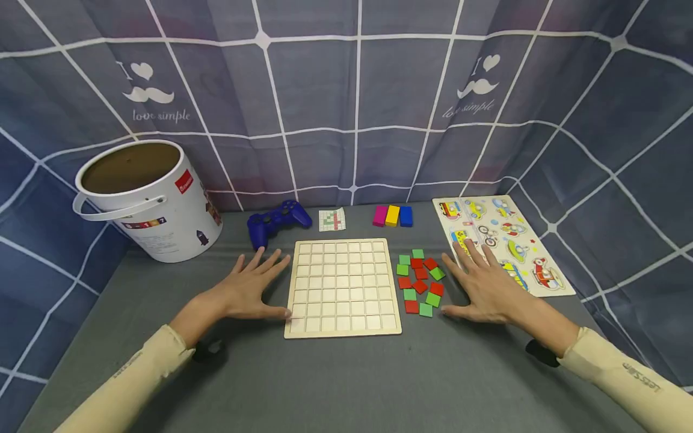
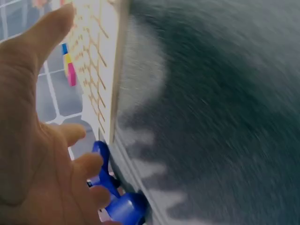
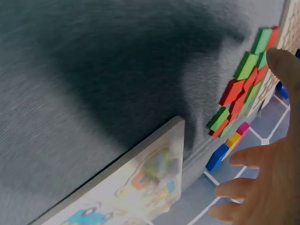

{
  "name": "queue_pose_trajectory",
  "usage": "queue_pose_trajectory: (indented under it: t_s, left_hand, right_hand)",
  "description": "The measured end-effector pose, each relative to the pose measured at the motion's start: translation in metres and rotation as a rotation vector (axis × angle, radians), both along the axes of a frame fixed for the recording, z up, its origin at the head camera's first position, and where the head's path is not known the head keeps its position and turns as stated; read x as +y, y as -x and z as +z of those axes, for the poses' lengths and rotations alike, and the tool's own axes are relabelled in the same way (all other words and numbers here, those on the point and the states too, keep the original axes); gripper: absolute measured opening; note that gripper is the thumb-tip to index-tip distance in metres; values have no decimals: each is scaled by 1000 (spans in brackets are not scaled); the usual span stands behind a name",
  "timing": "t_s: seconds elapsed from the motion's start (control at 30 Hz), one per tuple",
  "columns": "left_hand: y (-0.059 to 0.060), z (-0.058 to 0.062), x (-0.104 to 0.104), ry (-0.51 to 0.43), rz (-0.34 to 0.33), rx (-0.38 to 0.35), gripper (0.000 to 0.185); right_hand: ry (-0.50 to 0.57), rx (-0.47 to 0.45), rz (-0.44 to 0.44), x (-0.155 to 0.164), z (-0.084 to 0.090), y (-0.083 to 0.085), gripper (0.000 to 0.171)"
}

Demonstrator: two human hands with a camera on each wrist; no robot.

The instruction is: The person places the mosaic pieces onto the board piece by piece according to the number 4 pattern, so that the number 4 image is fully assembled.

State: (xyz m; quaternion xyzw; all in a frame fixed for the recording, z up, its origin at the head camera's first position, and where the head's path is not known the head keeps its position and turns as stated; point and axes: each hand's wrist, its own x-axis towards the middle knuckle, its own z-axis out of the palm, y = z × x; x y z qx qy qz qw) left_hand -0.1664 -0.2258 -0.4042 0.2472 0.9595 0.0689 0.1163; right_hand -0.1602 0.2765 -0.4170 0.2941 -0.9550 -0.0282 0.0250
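Observation:
My left hand [image 1: 243, 294] is spread with straight fingers beside a square wooden grid board [image 1: 343, 294]. Its thumb reaches the board's left edge; whether it touches cannot be told. My right hand [image 1: 484, 291], fingers also spread, hovers between a picture puzzle board [image 1: 557, 287] and a loose cluster of small red tiles [image 1: 411, 307] and green tiles [image 1: 425, 310]. Neither hand holds anything. The grid board's recessed squares hold no tiles. In the left wrist view, a blue game controller [image 2: 126, 208] shows past my fingertips. The right wrist view shows the puzzle board's edge [image 3: 108, 173] below my hand's shadow.
Behind the grid board lie a small card with a coloured grid [image 1: 332, 220] and magenta [image 1: 380, 215], yellow [image 1: 392, 215] and blue [image 1: 406, 216] blocks. A white bucket [image 1: 168, 234] with a handle stands at the back left. Checked cloth [image 1: 325, 90] hangs around the grey table [image 1: 346, 385].

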Motion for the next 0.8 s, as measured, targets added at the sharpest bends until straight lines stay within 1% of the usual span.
queue_pose_trajectory:
  t_s: [0.07,0.13,0.27,0.33,0.43,0.57,0.7,0.8]
  left_hand:
    - [0,0,2,-77,8,-72,119]
    - [2,-3,4,-133,10,-118,121]
    - [6,-8,8,-212,20,-166,121]
    - [7,-10,8,-243,29,-175,121]
    - [8,-12,6,-283,35,-187,120]
    - [8,-17,6,-306,23,-197,118]
    - [8,-18,8,-307,18,-197,113]
    - [8,-17,10,-303,19,-194,110]
  right_hand:
    - [36,-37,-3,-4,1,7,96]
    - [79,-47,9,-9,1,14,81]
    - [192,-24,55,-19,-1,33,52]
    - [242,-29,61,-26,-2,42,43]
    - [294,-58,46,-35,-4,55,35]
    - [310,-94,32,-46,-6,67,32]
    - [289,-122,29,-52,-6,75,31]
    - [268,-141,25,-55,-3,80,30]
